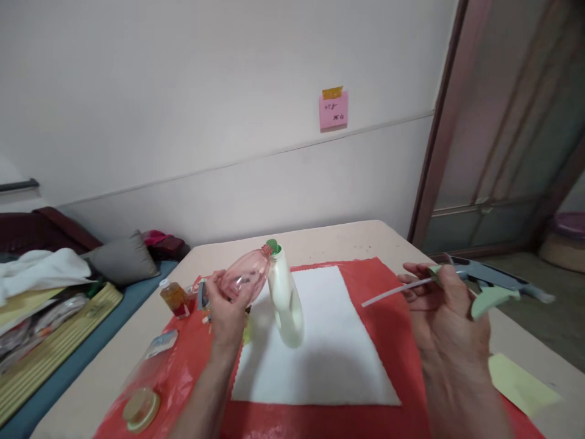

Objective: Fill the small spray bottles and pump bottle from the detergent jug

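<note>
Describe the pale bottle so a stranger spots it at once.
Find the table with its red sheet, then the white cloth on top. The pale bottle stands there, beside the tilted pink bottle in the left hand; unlike that see-through one, it looks opaque and has a handle.

The pink bottle [252, 268] is glossy, see-through plastic; at its four o'clock, the pale bottle [284, 289] is smooth plastic. At five, the mat [317, 369] looks matt, cloth-like; the red sheet [315, 421], shiny plastic.

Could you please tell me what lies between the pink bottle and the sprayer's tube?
In the head view, the pale bottle comes between them, with the white cloth and red sheet beneath.
</note>
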Action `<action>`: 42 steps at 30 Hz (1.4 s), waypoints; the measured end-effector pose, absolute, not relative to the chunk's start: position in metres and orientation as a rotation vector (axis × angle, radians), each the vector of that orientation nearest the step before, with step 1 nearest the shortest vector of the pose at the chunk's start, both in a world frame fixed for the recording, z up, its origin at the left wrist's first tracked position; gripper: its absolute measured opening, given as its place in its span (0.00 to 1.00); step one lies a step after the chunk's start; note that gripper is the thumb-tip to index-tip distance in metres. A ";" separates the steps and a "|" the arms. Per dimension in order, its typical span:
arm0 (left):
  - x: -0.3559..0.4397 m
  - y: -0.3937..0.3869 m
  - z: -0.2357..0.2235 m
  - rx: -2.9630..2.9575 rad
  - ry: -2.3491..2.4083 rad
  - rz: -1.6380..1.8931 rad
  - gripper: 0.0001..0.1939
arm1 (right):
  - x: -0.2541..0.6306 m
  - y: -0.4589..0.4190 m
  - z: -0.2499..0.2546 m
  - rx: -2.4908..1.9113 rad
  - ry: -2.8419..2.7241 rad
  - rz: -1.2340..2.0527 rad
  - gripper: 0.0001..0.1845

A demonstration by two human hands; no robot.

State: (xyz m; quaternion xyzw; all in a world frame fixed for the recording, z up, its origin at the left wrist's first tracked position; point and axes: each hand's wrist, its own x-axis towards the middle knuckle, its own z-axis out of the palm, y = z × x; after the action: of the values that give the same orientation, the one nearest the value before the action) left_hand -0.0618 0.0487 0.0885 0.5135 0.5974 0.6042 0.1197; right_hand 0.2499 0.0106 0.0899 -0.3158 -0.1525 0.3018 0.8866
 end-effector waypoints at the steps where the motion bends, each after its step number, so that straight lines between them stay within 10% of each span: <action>1: -0.063 0.052 0.093 1.544 1.789 1.742 0.33 | 0.252 0.010 0.089 -0.653 -0.316 0.627 0.15; 42: -0.006 0.107 0.244 2.472 2.261 0.452 0.33 | 0.263 0.000 0.090 -0.570 -0.304 0.659 0.14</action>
State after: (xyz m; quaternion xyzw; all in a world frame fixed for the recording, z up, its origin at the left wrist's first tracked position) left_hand -0.0057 0.1075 0.2440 0.7261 0.6640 0.1328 -0.1192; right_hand 0.2633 0.0004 0.0899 -0.2748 -0.1466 0.3181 0.8955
